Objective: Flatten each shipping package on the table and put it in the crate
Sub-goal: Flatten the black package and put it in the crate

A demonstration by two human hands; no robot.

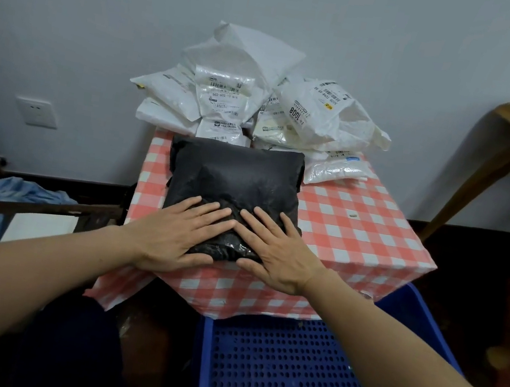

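My left hand (172, 235) and right hand (275, 252) press open-palmed on one black package (235, 173). One blue crate (282, 383) sits lower right.

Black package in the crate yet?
No, the black package lies on the table under the left hand and right hand, not in the blue crate.

Left hand (172, 233), right hand (274, 250) — flat on black package (236, 173) (puffy)

My left grip (170, 236) and right grip (277, 254) press flat on the black package (233, 176), at its near end, fingers straight.
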